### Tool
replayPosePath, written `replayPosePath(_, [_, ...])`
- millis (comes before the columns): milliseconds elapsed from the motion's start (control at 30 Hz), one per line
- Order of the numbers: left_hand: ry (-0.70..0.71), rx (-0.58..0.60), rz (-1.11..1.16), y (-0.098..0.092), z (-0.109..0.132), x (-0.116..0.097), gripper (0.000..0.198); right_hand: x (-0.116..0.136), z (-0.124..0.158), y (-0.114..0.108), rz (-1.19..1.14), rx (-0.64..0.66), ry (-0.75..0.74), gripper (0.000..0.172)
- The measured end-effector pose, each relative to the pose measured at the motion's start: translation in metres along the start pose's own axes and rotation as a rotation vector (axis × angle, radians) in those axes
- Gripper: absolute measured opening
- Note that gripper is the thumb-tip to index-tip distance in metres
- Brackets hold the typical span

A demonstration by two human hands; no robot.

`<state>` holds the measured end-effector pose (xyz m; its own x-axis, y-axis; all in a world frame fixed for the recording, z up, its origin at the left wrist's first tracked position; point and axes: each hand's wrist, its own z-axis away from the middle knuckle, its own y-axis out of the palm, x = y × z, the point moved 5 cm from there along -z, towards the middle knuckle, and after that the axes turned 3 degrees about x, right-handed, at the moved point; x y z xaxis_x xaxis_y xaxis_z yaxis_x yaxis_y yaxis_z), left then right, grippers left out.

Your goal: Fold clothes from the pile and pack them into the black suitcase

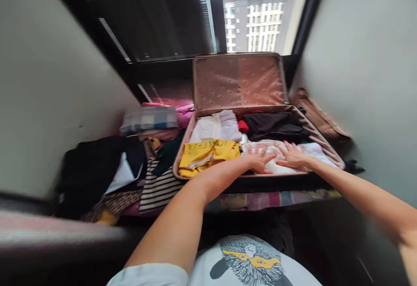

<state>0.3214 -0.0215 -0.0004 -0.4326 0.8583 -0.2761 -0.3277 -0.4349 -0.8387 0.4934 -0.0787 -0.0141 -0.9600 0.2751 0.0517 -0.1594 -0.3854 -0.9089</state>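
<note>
An open suitcase (239, 77) with a pink lining holds folded clothes, its lid leaning back towards the window. My left hand (260, 161) lies flat with fingers spread on a folded white garment (282, 169) in the front right part of the case. Beside it, my right hand (291, 155) rests palm down on the same white clothing, fingers apart. Left of my hands is a folded yellow garment (208, 155). Behind are white folded clothes (216, 126) and a black garment (275, 125), with a bit of red cloth (243, 126) between them.
Heaped clothes lie left of the suitcase: a black garment (87, 168), a striped cloth (159, 190) and a checked bundle (150, 118). A brown bag-like item (322, 116) stands between the case and the right wall (365, 60). A window (263, 16) is behind.
</note>
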Motion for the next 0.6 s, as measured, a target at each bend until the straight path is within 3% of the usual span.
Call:
replayPosePath(100, [0.071,-0.065,0.03,-0.011,0.031,-0.002,0.087,-0.014,-0.003,0.007,0.021,-0.064,0.04,0.104])
replayPosePath(200, [0.286,-0.41,0.164,-0.029,0.099,0.015,0.06,-0.029,-0.01,0.002,0.102,-0.236,0.027,0.101])
replayPosePath(267, [0.38,-0.735,0.391,-0.031,0.164,0.05,0.041,-0.028,-0.011,-0.011,0.176,-0.369,-0.015,0.092])
replayPosePath(333, [0.306,-1.069,0.696,-0.016,0.229,0.109,0.032,-0.008,-0.008,-0.036,0.218,-0.482,-0.113,0.077])
replayPosePath(400, [0.035,-1.373,0.976,0.02,0.281,0.182,0.035,0.035,-0.003,-0.07,0.212,-0.554,-0.249,0.065])
replayPosePath(467, [-0.321,-1.521,1.082,0.066,0.313,0.246,0.031,0.096,-0.002,-0.107,0.18,-0.576,-0.378,0.059])
replayPosePath(533, [-0.605,-1.459,1.015,0.104,0.322,0.291,0.026,0.169,-0.007,-0.141,0.128,-0.575,-0.515,0.054])
replayPosePath(600, [-0.826,-1.305,0.87,0.129,0.32,0.322,0.036,0.245,-0.019,-0.168,0.097,-0.539,-0.63,0.048])
